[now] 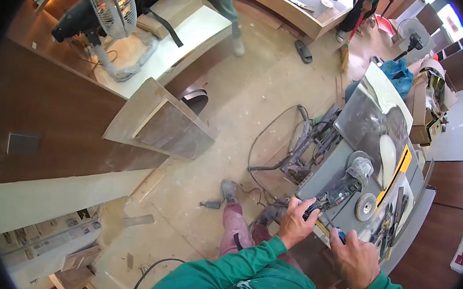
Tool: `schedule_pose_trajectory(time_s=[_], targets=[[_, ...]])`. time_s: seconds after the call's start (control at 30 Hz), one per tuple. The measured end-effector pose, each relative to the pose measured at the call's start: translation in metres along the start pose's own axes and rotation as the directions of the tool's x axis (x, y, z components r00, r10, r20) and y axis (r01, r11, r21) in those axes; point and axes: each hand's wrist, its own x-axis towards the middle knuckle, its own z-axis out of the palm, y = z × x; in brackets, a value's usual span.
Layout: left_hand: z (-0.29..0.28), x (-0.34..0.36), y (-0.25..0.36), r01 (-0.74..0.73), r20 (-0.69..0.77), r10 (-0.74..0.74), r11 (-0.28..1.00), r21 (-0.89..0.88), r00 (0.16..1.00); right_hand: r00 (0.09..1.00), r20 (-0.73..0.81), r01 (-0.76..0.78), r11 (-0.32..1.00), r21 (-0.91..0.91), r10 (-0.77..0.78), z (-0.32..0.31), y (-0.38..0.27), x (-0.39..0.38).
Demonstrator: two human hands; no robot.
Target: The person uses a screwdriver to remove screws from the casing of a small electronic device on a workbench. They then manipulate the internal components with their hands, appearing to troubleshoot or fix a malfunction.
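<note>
My left hand (296, 223) is closed round the dark tail end of a dusty angle grinder (340, 192), which lies across the grey table saw (325, 177). The head of the grinder points away from me. At the table's near edge, my right hand (358, 259) has its fingers curled round a small blue and black thing (340, 235); most of it is hidden, so its kind does not show. A round grinding disc (365, 206) lies on the table just beyond my right hand. Several hand tools (396, 216) lie beside the disc.
A dark shiny sheet (374, 121) covers the table's far part. Cables (253, 152) loop over the floor on the left. A slipper (303, 52) lies farther off. One person stands by the white counter (197, 37) with a fan (109, 1); another holds a broom (347, 53).
</note>
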Motion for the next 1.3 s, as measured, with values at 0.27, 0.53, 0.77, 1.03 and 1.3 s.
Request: schedule_pose_trajectory(time_s=[0.27,0.53,0.77,1.03,1.3], targets=[[-0.003,-0.001,0.001,0.014,-0.016,-0.015,1.000,-0.027,1.000,0.979,-0.001,-0.200,0.963,0.183,0.204,0.011,-0.011,-0.003],[-0.005,0.004,0.001,-0.027,-0.017,0.027,0.998,0.048,0.999,0.967,-0.041,-0.232,0.935,0.267,0.251,0.017,-0.015,-0.005],[-0.003,0.005,0.002,-0.035,0.039,0.034,0.999,0.026,0.999,0.995,-0.076,-0.068,0.996,0.054,0.072,0.012,-0.008,0.001],[-0.004,0.005,0.001,-0.052,0.029,0.052,0.998,0.021,0.998,0.994,-0.051,-0.089,0.989,0.115,0.095,0.005,-0.002,0.009],[-0.006,0.006,0.002,-0.016,0.053,0.015,1.000,0.016,0.998,0.938,0.005,-0.338,0.908,0.246,0.348,0.008,-0.019,0.008]])
